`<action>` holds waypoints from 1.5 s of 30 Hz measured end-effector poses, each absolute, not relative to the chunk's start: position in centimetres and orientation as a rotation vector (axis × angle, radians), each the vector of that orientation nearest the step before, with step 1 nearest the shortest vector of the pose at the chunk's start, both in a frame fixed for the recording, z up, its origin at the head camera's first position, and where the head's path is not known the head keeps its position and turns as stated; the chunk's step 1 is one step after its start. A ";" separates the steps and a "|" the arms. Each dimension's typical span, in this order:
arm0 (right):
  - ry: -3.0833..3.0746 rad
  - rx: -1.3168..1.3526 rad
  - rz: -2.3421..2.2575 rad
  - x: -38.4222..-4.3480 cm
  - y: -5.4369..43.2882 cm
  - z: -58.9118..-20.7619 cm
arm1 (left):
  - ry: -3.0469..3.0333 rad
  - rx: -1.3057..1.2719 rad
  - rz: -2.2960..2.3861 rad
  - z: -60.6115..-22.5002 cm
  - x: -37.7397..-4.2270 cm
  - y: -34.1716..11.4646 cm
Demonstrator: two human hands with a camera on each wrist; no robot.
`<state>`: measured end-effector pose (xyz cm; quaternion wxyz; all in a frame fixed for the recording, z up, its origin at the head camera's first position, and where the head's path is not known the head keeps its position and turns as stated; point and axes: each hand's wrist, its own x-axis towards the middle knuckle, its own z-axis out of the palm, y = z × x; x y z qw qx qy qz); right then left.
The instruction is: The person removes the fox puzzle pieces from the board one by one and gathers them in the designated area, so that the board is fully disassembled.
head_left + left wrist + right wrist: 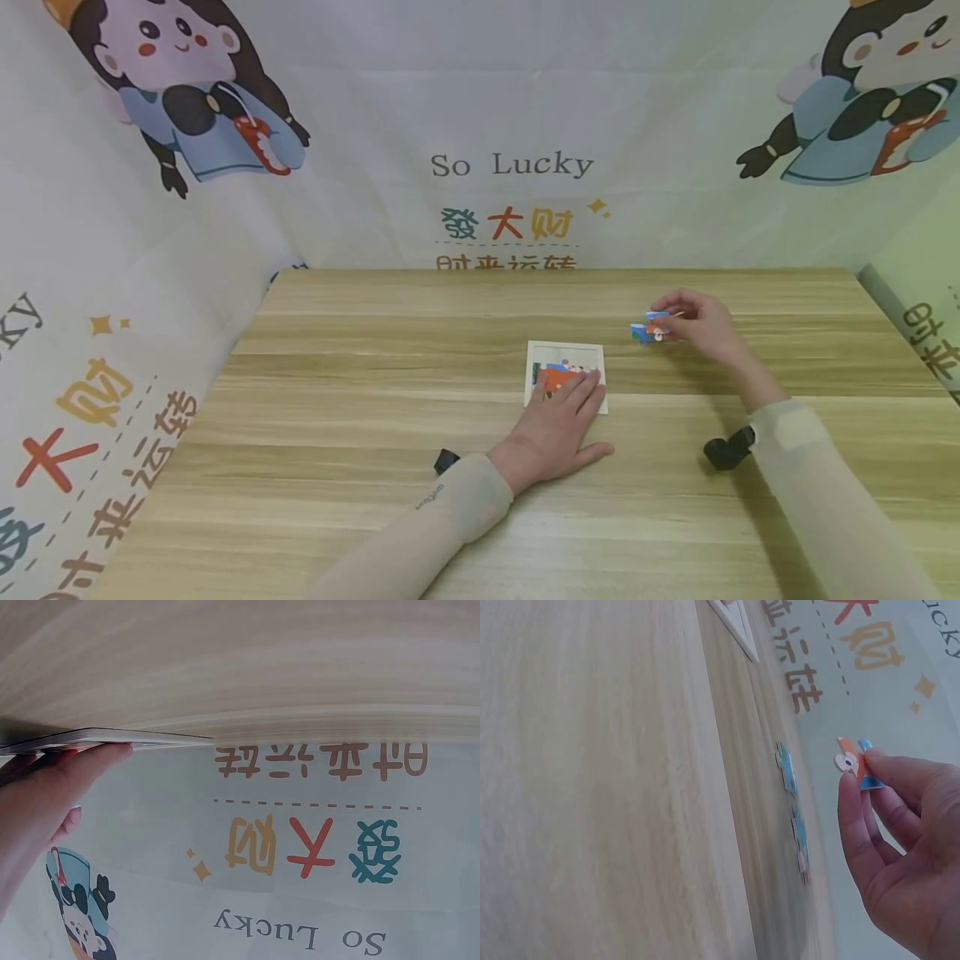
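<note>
My left hand [553,435] lies with fingers spread on a white-framed jigsaw puzzle tray [564,344], the thumb out to the side on the table. Some fitted pieces with an orange and blue picture [557,380] show past the fingers; the hand hides the lower part. Seen from the left wrist, the tray [90,735] lies under the fingertips. Farther back on the right, my right hand [703,327] pinches an orange, blue and white puzzle piece [862,766] between thumb and fingers. It is held above loose puzzle pieces [787,769] on the table.
Another loose piece [801,844] lies near the first, both toward the table's far side. The wooden table [360,375] meets a printed cloth backdrop [510,100] at its back edge. Black wrist cameras [727,450] sit at both sleeves.
</note>
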<state>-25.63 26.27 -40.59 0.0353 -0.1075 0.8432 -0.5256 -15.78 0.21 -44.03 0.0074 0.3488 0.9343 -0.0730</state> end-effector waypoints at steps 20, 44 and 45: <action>2.769 -0.082 -1.540 -24.7 29.8 -41.3 | 2.916 1.077 -0.225 -44.2 -15.8 0.2; 2.813 0.073 -1.416 -24.8 30.6 -42.0 | 2.931 1.085 -0.228 -44.1 -15.7 0.2; 2.826 0.077 -1.401 -24.8 30.6 -42.0 | 2.933 1.087 -0.229 -44.1 -15.7 0.2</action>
